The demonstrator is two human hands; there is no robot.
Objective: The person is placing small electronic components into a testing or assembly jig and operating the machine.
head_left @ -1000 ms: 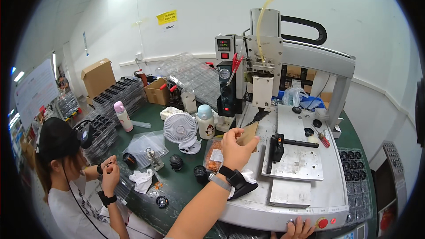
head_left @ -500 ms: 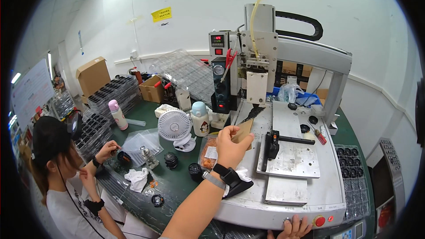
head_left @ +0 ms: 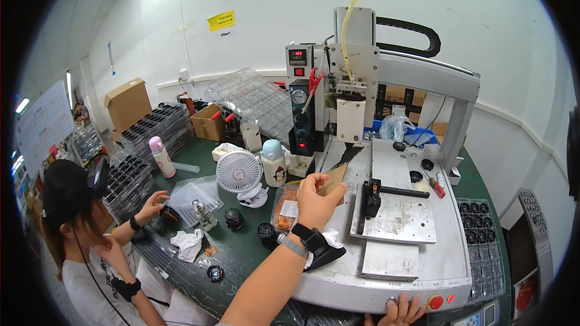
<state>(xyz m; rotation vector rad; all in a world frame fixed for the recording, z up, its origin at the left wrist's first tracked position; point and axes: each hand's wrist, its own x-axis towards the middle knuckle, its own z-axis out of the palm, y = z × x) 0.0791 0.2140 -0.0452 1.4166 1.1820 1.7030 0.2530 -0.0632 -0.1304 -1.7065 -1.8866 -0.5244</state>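
My left hand is closed on a brown piece of cardboard at the left side of the white bench machine. Low on the machine's front panel, my right hand rests its fingers beside the buttons, left of a red push button; the thumb sits apart and the palm is cut off by the lower edge. To the right of my left hand, a metal plate carries a black fixture with a bar. Above them hangs the machine's head with a yellowish tube.
A co-worker sits at the left, one hand near a black round part. On the green table stand a white fan, a bottle and a bag of orange pieces. Trays of black parts lie at the right.
My two hands keep their places, and the machine looks the same. The co-worker's head and hands have shifted slightly; the hand near the black part has opened its fingers more.
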